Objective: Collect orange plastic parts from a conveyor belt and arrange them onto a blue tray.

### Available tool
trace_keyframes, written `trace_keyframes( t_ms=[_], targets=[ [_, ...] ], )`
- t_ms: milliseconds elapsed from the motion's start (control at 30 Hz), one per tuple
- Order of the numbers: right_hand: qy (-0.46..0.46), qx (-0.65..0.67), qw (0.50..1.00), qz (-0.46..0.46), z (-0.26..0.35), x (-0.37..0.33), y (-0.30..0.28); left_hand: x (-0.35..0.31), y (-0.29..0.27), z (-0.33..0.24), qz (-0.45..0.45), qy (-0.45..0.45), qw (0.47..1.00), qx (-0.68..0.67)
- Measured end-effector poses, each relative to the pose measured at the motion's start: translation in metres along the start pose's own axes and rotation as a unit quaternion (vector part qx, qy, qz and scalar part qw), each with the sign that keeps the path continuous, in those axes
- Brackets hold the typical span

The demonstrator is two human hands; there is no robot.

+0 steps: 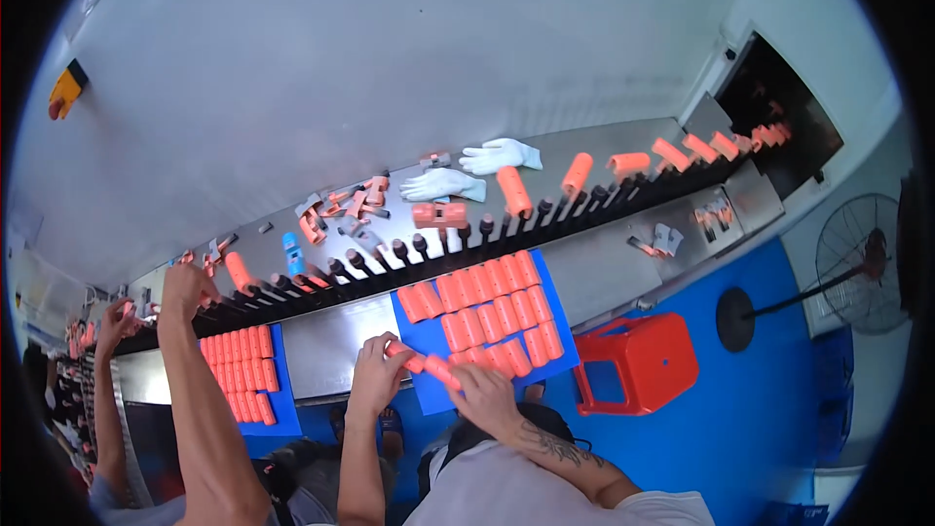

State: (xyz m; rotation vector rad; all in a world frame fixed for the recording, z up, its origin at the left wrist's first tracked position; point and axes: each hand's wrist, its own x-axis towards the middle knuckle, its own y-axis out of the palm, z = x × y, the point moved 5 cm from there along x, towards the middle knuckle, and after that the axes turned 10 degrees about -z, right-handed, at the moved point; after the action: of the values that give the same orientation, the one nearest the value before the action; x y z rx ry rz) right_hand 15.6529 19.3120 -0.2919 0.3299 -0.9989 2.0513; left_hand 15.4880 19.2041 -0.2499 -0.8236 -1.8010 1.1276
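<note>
My left hand (374, 376) pinches a short orange plastic tube (407, 358) over the near left part of a blue mat (437, 399). Just right of it, my right hand (486, 399) grips a second orange tube (440, 370) by its near end. The two tubes are very close together; whether they touch I cannot tell. Beyond my hands, several similar orange tubes (484, 282) lie in rows on the mat, with small dark holes in some of them. My right fingers partly cover the nearest row.
A line of black upright holders (487, 227) runs past the mat, some carrying orange tubes (513, 192). White gloves (443, 184) lie behind them. To the right stand a red stool (638, 363) and a fan (862, 263). At left, a co-worker's arm (200, 399) reaches toward the line.
</note>
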Motion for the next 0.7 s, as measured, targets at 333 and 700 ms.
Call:
trace_keyframes(
  t_ms=[333, 700],
  targets=[
    [-0.002, -0.126, 0.992, -0.017, -0.001, 0.025, 0.067, -0.009, 0.050, 0.040, -0.100, -0.160, 0.973, -0.134],
    [-0.049, -0.090, 0.995, -0.017, -0.018, 0.041, 0.027, -0.009, 0.070, 0.016, -0.156, -0.287, 0.888, -0.325]
  ],
)
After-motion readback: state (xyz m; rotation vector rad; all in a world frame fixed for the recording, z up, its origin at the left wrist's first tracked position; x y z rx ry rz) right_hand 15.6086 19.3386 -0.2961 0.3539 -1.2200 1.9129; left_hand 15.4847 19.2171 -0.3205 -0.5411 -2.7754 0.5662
